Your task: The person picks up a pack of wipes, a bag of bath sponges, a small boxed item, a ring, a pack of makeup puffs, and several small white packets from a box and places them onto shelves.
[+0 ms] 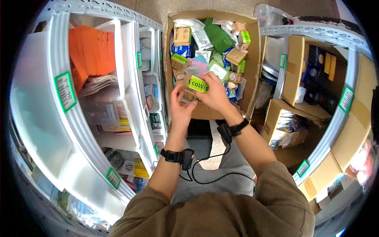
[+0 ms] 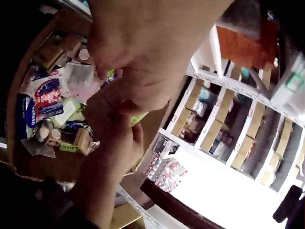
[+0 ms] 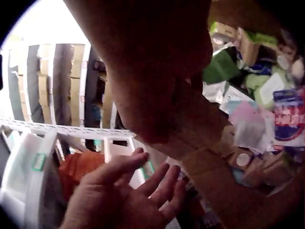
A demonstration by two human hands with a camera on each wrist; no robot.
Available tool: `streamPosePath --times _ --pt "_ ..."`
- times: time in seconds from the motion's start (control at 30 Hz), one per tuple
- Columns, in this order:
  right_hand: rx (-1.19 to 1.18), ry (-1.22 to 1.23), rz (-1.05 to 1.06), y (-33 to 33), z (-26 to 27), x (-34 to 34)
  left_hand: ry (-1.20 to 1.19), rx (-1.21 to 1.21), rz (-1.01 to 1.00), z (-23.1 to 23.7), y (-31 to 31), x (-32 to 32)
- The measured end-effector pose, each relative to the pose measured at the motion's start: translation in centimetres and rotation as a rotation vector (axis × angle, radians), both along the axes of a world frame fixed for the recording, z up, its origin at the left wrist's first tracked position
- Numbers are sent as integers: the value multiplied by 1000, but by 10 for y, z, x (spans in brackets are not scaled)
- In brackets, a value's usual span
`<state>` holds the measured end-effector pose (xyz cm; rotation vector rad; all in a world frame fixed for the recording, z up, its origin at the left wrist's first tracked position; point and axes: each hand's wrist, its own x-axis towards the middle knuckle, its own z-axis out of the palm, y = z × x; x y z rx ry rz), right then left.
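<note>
My right hand (image 1: 216, 93) grips a small brown cardboard box (image 1: 198, 84) with a bright green "EcoWis" label, the lettering cut off by the fingers. It is held over the near side of a large cardboard carton (image 1: 252, 75). Close by on the left is my left hand (image 1: 181, 112), thumb and fingers apart and loosely bent. The right wrist view shows that left hand (image 3: 128, 191) palm up with nothing in it. Filling the carton are several similar boxes (image 1: 180, 60), a dark green packet (image 1: 218, 36) and a blue-and-red pouch (image 2: 48, 97).
On the left, white shelving carries bins, one with orange envelopes (image 1: 92, 51). Cardboard boxes (image 1: 294, 73) fill the shelves on the right. A clear plastic bag (image 1: 270, 15) lies past the carton's far right corner. One black cable (image 1: 209, 183) hangs between both wrist straps.
</note>
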<state>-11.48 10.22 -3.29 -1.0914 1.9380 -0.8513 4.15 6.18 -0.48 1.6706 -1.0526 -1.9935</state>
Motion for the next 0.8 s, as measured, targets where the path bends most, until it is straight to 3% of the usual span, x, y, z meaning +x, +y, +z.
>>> streamPosePath --times 0.07,0.1,0.27,0.33,0.4,0.43,0.47,0.53,0.57,0.63,0.67,0.73,0.8 --pt "-23 -8 -13 7 53 -9 -55 -365 -339 23 -11 -11" --pt "-90 -41 -3 11 72 -12 33 -468 -433 19 -13 -7" --pt "-220 -122 30 24 133 -17 97 -405 -510 68 -23 -1" --pt "-266 -118 60 31 135 -18 77 -261 -540 76 -23 11" --pt "-205 -632 -65 35 122 -18 83 -327 -537 87 -21 20" --pt "-228 -922 -224 29 110 -18 96 -292 -460 90 -18 25" --pt "-222 -954 -308 21 101 -23 106 -251 -383 92 -14 34" --pt "13 -717 -386 -3 46 -24 -18 -232 -363 103 -15 48" --pt "6 -720 -383 -13 8 -21 -16 -209 -295 102 -12 57" --pt "168 -171 -156 -31 -68 -10 -21 -191 -222 94 -5 77" --pt "164 -179 -149 -43 -95 -4 -36 -181 -140 90 -2 87" --pt "101 233 70 -65 -141 8 -59 -169 -58 82 4 106" --pt "200 143 35 -86 -185 17 -91 -188 -21 78 7 122"
